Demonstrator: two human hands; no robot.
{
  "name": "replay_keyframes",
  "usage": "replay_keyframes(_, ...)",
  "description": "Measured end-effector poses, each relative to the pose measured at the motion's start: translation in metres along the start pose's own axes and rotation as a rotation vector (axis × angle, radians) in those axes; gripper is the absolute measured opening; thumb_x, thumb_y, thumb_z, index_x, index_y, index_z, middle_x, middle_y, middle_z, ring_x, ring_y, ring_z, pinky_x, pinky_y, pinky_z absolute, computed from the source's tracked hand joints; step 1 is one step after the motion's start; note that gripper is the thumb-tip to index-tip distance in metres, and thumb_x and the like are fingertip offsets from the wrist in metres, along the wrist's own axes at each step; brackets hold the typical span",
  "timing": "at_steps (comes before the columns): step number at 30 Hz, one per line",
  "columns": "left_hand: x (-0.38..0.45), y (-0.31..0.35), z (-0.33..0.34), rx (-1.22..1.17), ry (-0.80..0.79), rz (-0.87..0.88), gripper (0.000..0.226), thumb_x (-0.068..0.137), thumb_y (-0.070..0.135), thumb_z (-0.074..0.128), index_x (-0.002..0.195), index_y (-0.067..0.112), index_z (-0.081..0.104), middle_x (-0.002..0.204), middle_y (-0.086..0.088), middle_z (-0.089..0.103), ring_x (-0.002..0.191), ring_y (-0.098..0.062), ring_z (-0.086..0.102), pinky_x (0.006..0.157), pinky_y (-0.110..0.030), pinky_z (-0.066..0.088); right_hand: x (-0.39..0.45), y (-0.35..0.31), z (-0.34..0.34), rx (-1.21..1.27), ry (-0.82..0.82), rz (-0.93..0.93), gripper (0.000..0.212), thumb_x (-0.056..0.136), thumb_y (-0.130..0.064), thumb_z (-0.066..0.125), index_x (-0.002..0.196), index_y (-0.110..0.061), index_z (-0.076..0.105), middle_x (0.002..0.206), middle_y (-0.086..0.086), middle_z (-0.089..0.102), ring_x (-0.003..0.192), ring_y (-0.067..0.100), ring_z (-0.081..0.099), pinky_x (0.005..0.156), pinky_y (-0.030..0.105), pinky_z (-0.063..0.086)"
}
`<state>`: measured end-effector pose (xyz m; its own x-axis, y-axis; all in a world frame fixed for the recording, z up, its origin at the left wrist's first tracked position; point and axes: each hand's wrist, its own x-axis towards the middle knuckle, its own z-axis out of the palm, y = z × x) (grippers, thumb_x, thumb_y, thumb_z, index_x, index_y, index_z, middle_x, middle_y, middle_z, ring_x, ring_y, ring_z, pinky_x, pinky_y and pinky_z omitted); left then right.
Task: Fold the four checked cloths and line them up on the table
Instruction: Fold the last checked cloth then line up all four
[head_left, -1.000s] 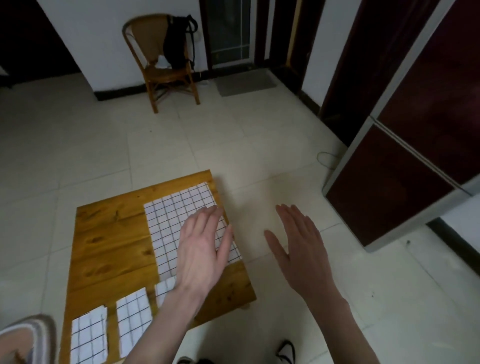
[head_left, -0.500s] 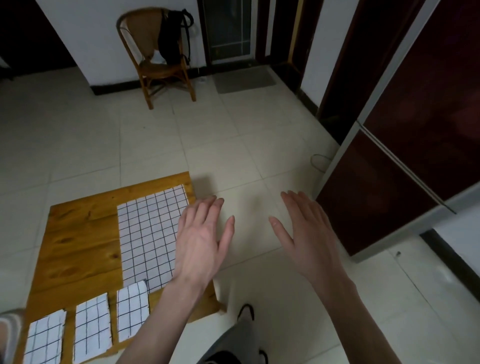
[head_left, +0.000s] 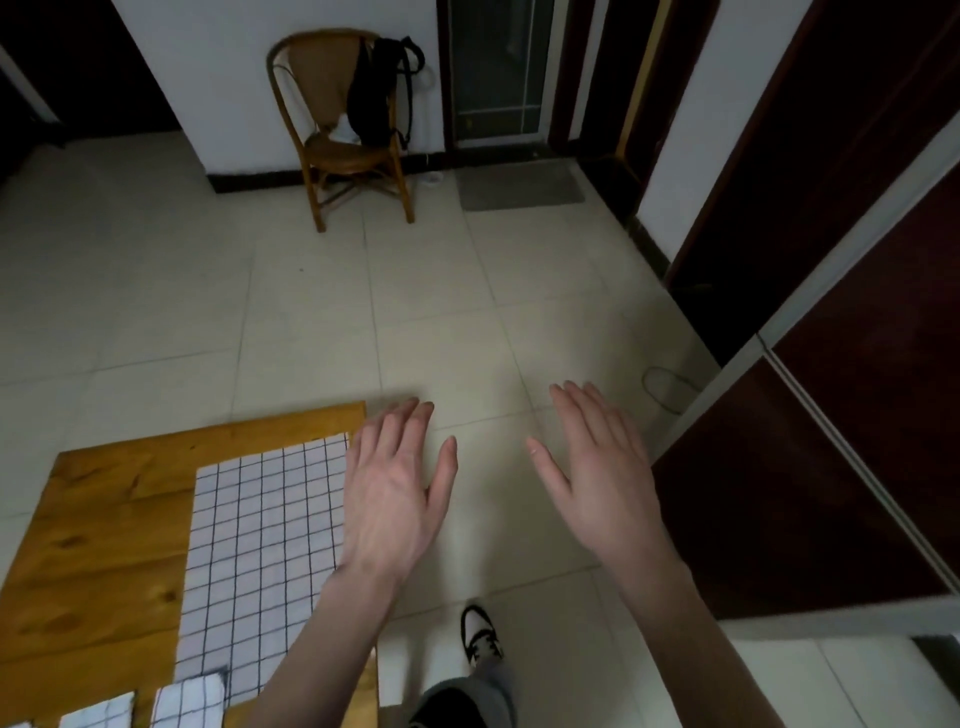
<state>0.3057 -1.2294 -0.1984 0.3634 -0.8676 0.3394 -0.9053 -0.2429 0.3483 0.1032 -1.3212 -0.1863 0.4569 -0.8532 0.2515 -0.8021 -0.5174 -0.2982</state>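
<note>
Both hands, left hand (head_left: 397, 493) and right hand (head_left: 605, 478), hover released, beside the unfolded checked cloth (head_left: 260, 561); it probably overhangs the surface (head_left: 98, 545) and may slip.

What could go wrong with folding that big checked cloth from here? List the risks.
1. The unfolded cloth lies right at the table's right edge, so a careless pull could drag it off.
2. Both the left hand and right hand hover open past that edge, over the floor, gripping nothing.
3. Folded cloths sit close by and could be disturbed.
</note>
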Motion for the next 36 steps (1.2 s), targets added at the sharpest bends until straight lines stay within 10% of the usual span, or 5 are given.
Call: replay_keyframes(36,0.392,-0.035,0.132,0.266,0.178,-0.498,0.051,0.106,0.047,0.047,0.142,0.013,0.058,0.145,-0.008,0.06,0.143,-0.027,0.048,0.117,-0.049,0.039,0.524,0.057,0.125,0.162,-0.222,-0.582,0.066,0.106,-0.06,0.03,0.153,-0.017,0.046,0.16,0.002,0.045,0.152,0.02,0.035,0.126,0.04,0.024)
